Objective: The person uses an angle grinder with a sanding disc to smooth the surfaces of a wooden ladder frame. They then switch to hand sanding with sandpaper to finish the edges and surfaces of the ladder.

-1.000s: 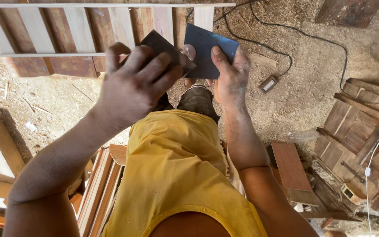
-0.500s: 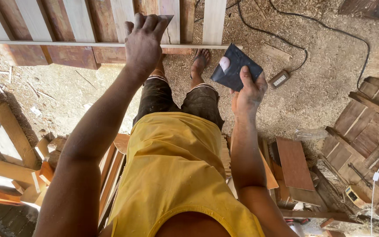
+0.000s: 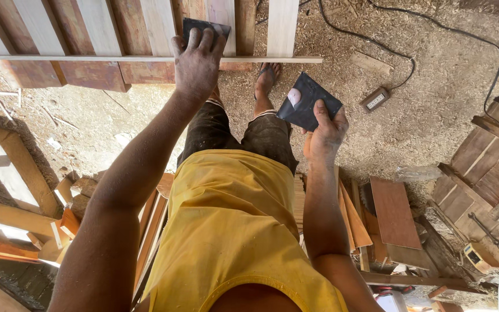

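Two sandpaper sheets in use: your left hand (image 3: 196, 63) presses one sheet (image 3: 203, 28) flat on the slatted wooden frame (image 3: 145, 59); your right hand (image 3: 326, 134) pinches the spare sheet (image 3: 307, 101), off the frame. Keep pressure even, strokes along the grain.

Dark, matt abrasive sheet (image 3: 203, 28), gritty-looking, is pressed flat by the left hand (image 3: 196, 62) against pale, smooth-planed wooden slats (image 3: 157, 26), some boards beside them a darker reddish brown; the right hand (image 3: 326, 134) grips a second matt dark sheet (image 3: 307, 103), folded, with one pale worn patch; the floor (image 3: 434, 86) is rough with loose sawdust and shavings, crossed by a black rubbery cable (image 3: 399, 55); the yellow shirt (image 3: 232, 231) is soft matt cloth
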